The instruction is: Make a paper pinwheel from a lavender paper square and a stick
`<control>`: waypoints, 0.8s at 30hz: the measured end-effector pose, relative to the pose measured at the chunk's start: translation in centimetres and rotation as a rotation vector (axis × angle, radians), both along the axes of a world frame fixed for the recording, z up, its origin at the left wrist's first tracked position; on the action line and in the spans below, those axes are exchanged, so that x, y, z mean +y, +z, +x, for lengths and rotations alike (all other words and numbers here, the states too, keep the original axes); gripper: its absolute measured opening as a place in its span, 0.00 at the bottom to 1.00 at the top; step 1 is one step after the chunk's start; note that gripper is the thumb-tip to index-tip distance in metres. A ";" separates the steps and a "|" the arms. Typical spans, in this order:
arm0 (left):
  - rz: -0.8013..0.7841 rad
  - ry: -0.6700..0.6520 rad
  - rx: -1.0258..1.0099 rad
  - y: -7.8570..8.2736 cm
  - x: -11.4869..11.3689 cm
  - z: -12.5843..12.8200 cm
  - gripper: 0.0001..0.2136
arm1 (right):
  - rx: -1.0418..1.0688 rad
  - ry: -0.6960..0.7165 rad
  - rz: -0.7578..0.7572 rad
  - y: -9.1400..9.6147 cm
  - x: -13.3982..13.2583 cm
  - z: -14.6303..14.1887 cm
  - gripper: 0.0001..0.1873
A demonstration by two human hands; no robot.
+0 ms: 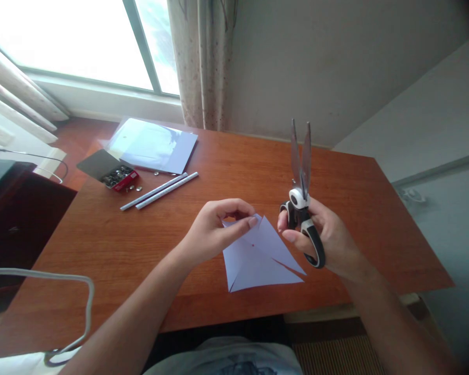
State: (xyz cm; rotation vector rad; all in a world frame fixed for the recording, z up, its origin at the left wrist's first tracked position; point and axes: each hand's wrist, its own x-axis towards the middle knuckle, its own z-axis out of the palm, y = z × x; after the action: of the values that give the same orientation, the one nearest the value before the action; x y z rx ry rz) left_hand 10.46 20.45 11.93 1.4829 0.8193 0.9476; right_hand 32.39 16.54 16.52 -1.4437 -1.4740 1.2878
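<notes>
On my feed, the left hand [211,232] pinches the top corner of the pale lilac creased paper square [258,260], which lies flat on the reddish wooden counter [238,166] near its front edge. The right hand [328,239] has its fingers looped through the black-and-white-handled scissors [303,208], blades pointing up, barely apart and clear of the paper. Looks like lining up a cut to me. That calls for wider blades brought down to an edge.

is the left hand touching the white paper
Touching. The head view shows the left hand pinching the top corner of the white paper between thumb and fingers.
</notes>
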 end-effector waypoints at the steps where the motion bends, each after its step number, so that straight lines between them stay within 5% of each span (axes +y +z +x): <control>1: 0.001 -0.002 -0.003 0.0 0.0 0.0 0.06 | 0.012 0.000 0.000 -0.3 0.3 -0.2 0.15; 24: -0.009 -0.007 -0.041 -0.1 0.1 -0.1 0.05 | 0.256 0.002 -0.030 -2.5 1.2 -2.2 0.24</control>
State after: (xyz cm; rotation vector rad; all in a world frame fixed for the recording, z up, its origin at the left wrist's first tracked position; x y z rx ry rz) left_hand 10.35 20.58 11.79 1.4526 0.7872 0.9651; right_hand 30.18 17.72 14.02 -1.2427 -1.2917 1.4426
